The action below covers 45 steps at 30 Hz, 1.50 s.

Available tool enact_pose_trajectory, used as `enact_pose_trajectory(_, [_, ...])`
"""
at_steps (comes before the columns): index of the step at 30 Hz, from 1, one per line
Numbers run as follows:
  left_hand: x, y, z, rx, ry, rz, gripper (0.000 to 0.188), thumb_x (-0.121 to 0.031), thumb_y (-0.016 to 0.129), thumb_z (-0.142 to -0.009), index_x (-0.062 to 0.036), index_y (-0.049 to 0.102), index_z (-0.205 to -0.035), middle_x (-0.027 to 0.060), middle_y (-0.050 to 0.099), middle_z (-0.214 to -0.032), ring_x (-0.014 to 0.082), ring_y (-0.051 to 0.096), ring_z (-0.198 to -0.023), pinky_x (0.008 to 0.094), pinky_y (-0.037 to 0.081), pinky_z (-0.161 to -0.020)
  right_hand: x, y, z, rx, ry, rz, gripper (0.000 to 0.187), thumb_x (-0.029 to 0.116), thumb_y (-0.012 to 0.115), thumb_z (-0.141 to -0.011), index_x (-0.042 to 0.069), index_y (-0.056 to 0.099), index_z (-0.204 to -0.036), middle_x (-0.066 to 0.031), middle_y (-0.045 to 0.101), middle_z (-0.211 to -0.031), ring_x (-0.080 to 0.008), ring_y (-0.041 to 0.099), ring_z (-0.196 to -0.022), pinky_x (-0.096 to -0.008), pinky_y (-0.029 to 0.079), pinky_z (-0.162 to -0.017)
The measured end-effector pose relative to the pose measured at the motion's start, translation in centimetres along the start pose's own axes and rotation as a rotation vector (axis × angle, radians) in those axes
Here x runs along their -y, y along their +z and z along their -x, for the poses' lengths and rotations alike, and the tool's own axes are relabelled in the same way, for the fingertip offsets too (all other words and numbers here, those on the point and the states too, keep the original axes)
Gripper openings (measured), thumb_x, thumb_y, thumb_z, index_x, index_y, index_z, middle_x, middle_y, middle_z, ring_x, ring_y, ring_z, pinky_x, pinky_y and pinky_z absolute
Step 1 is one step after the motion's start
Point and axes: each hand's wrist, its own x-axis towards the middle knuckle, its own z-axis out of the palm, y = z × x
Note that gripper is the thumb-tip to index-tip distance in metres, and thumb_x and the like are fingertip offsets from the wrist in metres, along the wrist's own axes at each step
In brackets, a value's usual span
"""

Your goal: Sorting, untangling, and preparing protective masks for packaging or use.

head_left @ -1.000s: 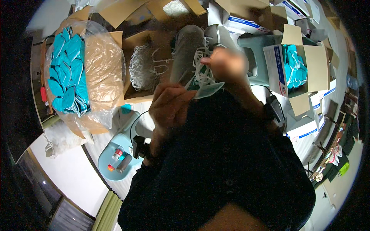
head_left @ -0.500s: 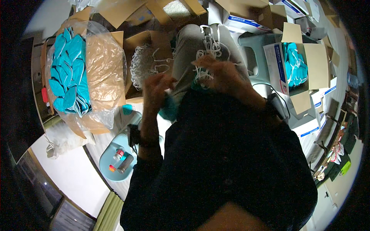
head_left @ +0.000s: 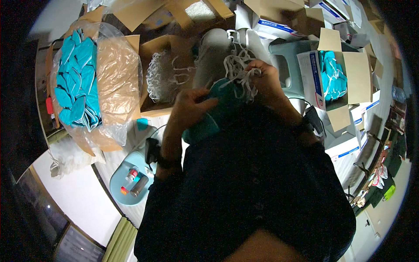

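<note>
Across my lap, a teal fabric piece with pale edging [head_left: 227, 98] lies between my hands. My left hand [head_left: 192, 109] has its thumb and fingers closed on the left side of this fabric, and more teal cloth hangs below the palm. A tangled bunch of white cords [head_left: 238, 65] rests over my grey trouser legs, beside the fabric's upper edge. My right hand [head_left: 265, 77] pinches some of those cords with thumb and fingertips. Whether the pinched cord is joined to the fabric is hard to see.
To the left, a plastic-lined carton [head_left: 115, 83] holds stacked teal pieces [head_left: 78, 83]. White cords [head_left: 157, 78] fill a nearer box. A white carton [head_left: 310, 78] with teal pieces stands right, beside a grey-blue stool [head_left: 290, 70]. A pale blue stool [head_left: 120, 192] carries small containers.
My left hand has moved right and closed on the teal fabric, which now shows between the hands. My right hand has shifted right, drawing cords with it.
</note>
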Motion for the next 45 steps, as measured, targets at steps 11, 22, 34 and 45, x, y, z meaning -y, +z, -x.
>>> enact_pose_trajectory(11, [-0.4,0.2,1.2,-0.295,0.205,-0.062,0.028,-0.016,0.067,-0.08,0.0013,0.062,-0.101,0.0135,0.066,-0.082,0.0193,0.064,-0.073,0.0326,0.051,-0.066,4.6,2.1,1.0,-0.03,-0.878,0.234,0.031,-0.005,0.062,-0.076,0.003,0.061,-0.107,-0.0145,0.064,-0.106,-0.0294,0.064,-0.096,-0.0331,0.055,-0.08])
enact_pose_trajectory(22, [0.0,1.5,0.7,-0.158,0.064,0.162,0.021,-0.019,0.06,-0.089,0.0021,0.062,-0.089,0.0072,0.062,-0.076,0.0111,0.054,-0.07,0.0269,0.045,-0.062,4.6,4.0,2.2,0.108,-0.781,0.218,0.018,-0.006,0.06,-0.072,0.005,0.059,-0.086,-0.0092,0.059,-0.083,-0.0279,0.062,-0.074,-0.034,0.052,-0.064])
enact_pose_trajectory(34, [1.8,-1.4,0.9,-0.555,0.074,0.253,0.015,-0.014,0.063,-0.087,0.0002,0.067,-0.088,0.0012,0.061,-0.074,0.0085,0.051,-0.067,0.0252,0.042,-0.064,5.3,-0.9,3.4,-0.048,-0.659,0.268,0.032,-0.006,0.065,-0.074,0.002,0.061,-0.104,-0.0139,0.062,-0.1,-0.028,0.063,-0.09,-0.0351,0.053,-0.077])
enact_pose_trajectory(45, [0.6,0.2,0.8,-0.404,0.139,0.119,0.012,-0.012,0.063,-0.085,-0.0014,0.066,-0.09,0.0103,0.064,-0.082,0.0151,0.059,-0.067,0.0307,0.047,-0.063,3.5,2.7,0.2,-0.026,-0.865,0.24,0.013,-0.002,0.062,-0.077,0.0,0.06,-0.09,-0.0122,0.062,-0.085,-0.0281,0.064,-0.076,-0.036,0.054,-0.068])
